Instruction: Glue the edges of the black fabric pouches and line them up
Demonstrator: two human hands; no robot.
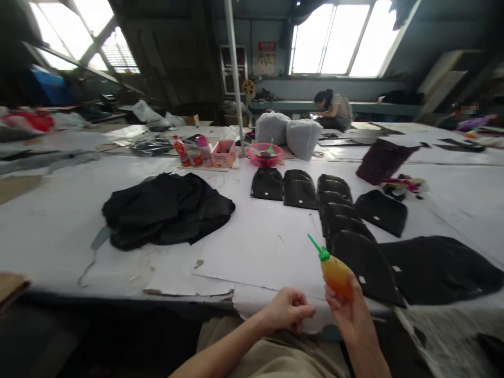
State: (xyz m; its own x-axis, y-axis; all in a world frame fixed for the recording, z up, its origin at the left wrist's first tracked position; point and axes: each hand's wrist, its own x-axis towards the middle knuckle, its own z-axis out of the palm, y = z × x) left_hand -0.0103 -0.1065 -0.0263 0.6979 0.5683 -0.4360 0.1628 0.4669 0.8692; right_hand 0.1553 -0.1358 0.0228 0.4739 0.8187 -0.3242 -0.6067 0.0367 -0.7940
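My right hand (352,307) is closed around an orange squeeze bottle (334,271) with a green nozzle that points up and to the left. It hovers at the near edge of the white table (260,247). My left hand (289,310) rests at the table edge just left of it, fingers curled into a loose fist with nothing visible in them. Right of the bottle lie several black cut fabric pieces (364,262) in an overlapping row, some with small white tags.
A heap of black cloth (167,210) lies at the left. Farther back stand a pink bowl (265,155), a pink box (223,153), small bottles and two grey sacks (289,134). A person (333,109) sits at a far bench. A metal pole (235,73) rises mid-table.
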